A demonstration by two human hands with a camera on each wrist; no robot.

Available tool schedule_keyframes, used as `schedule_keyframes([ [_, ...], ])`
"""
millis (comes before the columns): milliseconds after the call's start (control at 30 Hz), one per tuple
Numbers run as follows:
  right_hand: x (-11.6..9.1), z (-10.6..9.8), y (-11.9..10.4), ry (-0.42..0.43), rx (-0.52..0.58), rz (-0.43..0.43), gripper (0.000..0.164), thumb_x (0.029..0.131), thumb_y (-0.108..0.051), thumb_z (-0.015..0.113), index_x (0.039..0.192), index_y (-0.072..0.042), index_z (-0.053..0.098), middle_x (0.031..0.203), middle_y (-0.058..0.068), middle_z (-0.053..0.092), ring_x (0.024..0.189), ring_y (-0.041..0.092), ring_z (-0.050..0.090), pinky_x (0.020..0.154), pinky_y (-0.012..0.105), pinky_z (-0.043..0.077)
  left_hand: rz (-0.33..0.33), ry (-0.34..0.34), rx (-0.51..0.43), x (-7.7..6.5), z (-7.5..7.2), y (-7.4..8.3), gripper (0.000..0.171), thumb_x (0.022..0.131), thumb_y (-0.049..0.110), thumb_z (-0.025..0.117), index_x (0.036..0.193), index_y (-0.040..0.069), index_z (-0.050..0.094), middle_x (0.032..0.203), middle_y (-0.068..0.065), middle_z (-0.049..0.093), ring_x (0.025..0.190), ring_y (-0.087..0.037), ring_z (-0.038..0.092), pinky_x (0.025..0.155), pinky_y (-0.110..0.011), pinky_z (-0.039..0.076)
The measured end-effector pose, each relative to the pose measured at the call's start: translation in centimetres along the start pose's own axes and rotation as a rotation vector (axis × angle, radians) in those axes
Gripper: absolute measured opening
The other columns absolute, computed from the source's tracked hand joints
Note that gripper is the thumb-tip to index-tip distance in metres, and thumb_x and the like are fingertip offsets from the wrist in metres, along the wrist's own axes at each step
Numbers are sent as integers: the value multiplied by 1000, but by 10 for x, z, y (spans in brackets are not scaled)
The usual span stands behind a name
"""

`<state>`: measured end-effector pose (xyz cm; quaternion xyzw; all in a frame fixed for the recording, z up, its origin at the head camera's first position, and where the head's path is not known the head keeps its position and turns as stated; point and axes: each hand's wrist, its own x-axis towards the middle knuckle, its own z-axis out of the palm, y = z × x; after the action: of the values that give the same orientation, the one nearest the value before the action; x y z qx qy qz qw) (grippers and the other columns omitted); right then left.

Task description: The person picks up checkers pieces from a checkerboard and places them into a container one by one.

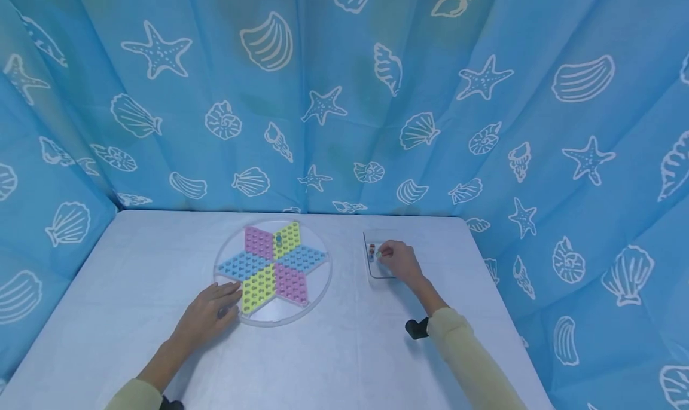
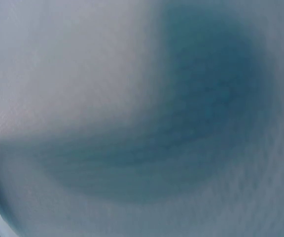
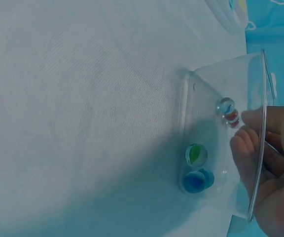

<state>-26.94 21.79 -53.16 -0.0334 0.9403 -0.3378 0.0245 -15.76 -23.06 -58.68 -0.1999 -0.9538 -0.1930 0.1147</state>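
- Marbles (image 3: pixel 196 154) lie on the floor of a clear box (image 3: pixel 240 66), which stands on the white table (image 1: pixel 334 362), to the right of the round star-patterned board (image 1: pixel 261 324) and apart from it.
- My right hand (image 1: pixel 399 260) reaches in over the rim, thumb and fingers bent toward one another just beside a red-tinted marble (image 3: pixel 232 117); I cannot tell whether they have hold of anything.
- Glass is slick and round, so I judge it best to pinch one piece across its middle with the soft pads, firmly but without squeezing it out sideways.
- A blue-streaked marble (image 3: pixel 226 106) sits right by the red-tinted one; I should set my fingertips around a single piece so its neighbour does not roll.
- The box wall can serve as a backstop if a marble runs away, and lifting straight up ought to keep my knuckles from tipping the rim.
- My left hand (image 1: pixel 207 314) has its fingers stretched out at the board's near-left rim, gripping nothing that I can make out; a light, steady touch there should be enough.
- One marble (image 1: pixel 279 241) sits on a yellow point at the far side of the board, and I would avoid jolting it.
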Motion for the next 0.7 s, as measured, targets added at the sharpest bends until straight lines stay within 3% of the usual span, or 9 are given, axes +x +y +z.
schedule_keyframes([
  [400, 6, 9, -3, -90, -93, 99, 10, 87, -6, 70, 98, -4, 70, 86, 4, 65, 80, 19, 61, 70, 32, 55, 7, 14, 0, 0, 2, -2, 34, 89, 21, 68, 118, 5, 71, 132, -12, 64, 123, -31, 58, 114, -51, 33],
  [700, 7, 12, -4, -102, -107, 94, 10, 85, -4, 69, 94, -5, 72, 83, 4, 66, 76, 19, 61, 67, 32, 54, -7, -13, -10, 0, 1, -3, 36, 91, 23, 67, 121, 6, 70, 135, -10, 62, 126, -30, 56, 116, -49, 32],
])
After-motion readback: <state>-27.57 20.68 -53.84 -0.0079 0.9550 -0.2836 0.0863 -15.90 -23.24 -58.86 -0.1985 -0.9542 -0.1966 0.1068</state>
